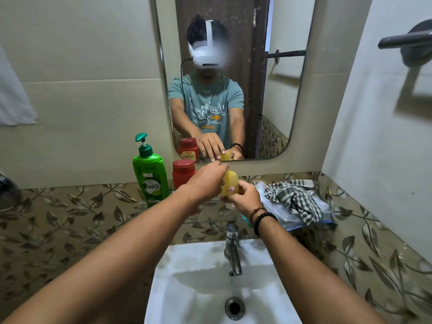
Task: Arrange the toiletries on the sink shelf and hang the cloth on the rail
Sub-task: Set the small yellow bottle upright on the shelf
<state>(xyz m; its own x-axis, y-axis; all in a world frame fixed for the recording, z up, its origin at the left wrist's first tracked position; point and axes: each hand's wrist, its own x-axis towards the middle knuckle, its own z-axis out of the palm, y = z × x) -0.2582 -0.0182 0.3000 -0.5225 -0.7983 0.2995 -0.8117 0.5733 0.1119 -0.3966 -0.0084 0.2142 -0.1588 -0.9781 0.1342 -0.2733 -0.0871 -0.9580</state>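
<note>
A small yellow bottle [229, 185] with a white label is held above the glass shelf [145, 206] under the mirror. My right hand [245, 197] grips its lower part from the right; my left hand [208, 181] pinches its top from the left. On the shelf, left of my hands, stand a green pump bottle [150, 174] and a red-capped jar [182, 173]. A checked cloth [295, 199] lies crumpled on a clear plastic bag [278, 216] at the shelf's right end. A dark rail [404, 39] is fixed on the right wall, high up.
A white basin [198, 277] with a chrome tap [233, 249] sits below my arms. The mirror [233, 78] reflects a person with a headset. A white towel [14, 97] hangs at the far left wall. Leaf-patterned tiles run behind the shelf.
</note>
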